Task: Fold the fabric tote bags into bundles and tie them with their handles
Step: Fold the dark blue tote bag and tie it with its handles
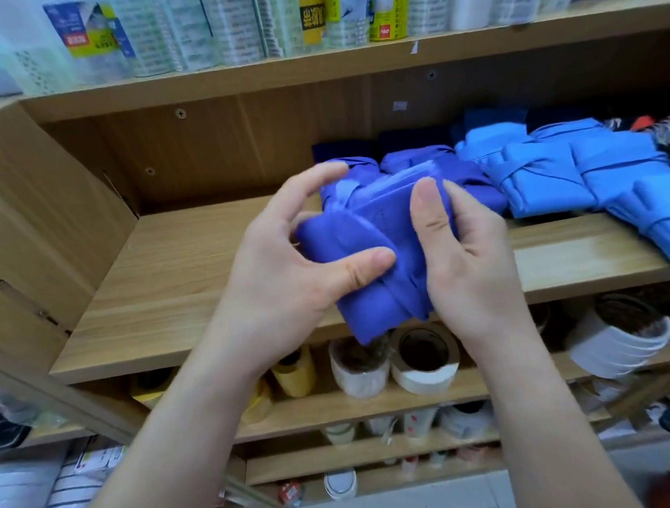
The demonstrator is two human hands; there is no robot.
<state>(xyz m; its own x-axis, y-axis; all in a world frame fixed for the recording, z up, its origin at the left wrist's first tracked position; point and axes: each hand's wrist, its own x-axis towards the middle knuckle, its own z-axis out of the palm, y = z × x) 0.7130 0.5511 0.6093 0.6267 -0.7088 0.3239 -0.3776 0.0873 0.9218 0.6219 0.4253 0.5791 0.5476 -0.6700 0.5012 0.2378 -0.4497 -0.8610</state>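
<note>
In the head view, we hold the purple bundle (368, 251) in the air in front of the wooden shelf (194, 270). The left hand (286, 274) grips its lower fold under the thumb, and the right hand (467, 267) grips its wrapped end. To tie well, we judge that thumb pressure must pin the folds while the handle is drawn tight, as on the blue bundles (551, 178) behind.

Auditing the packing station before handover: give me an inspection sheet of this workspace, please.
Surface: light wooden shelf board.
Job's things: violet folded fabric tote bundle held in front of the shelf; violet tied fabric bundles and light blue tied fabric bundles lie on it at right.
Clutter: white and yellow tape rolls on the shelf below; plastic-wrapped packaged rolls on the shelf above.
Grippers: left hand and right hand both grip the held bundle.
Cables: nothing seen.
Surroundings: grey floor below the shelving.
</note>
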